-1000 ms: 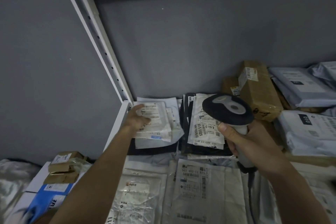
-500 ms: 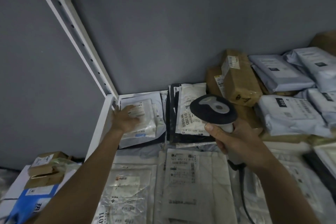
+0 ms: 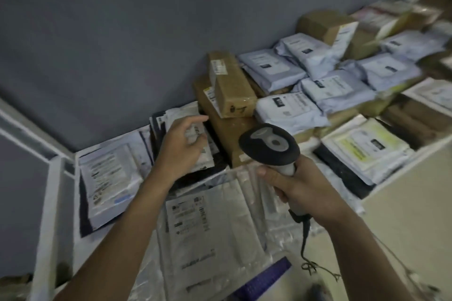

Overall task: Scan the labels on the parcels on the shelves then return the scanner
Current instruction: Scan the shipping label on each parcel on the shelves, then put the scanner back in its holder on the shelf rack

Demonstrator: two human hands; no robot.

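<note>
My right hand [image 3: 303, 186] grips the handle of a black and grey barcode scanner [image 3: 270, 145], whose head points at the parcels at the back of the shelf. My left hand [image 3: 182, 145] hovers with loosely spread fingers over a white labelled mailer [image 3: 199, 154] lying on black bags. Left of it lies another white labelled mailer [image 3: 107, 176]. Two brown cardboard boxes [image 3: 232, 85] are stacked just right of my left hand. A large clear-bagged parcel with a label [image 3: 193, 222] lies near me under my arms.
Several pale blue poly mailers [image 3: 291, 107] and more brown boxes [image 3: 325, 24] fill the shelf to the right. A yellow-labelled flat parcel [image 3: 364, 146] sits at the shelf's front edge. White shelf posts [image 3: 46, 203] stand at left; the grey wall [image 3: 122, 44] backs the shelf.
My view has swung right, showing more parcels. My left hand left the far-left mailer and moved right over the mailer beside the brown boxes. The scanner stays in my right hand.
</note>
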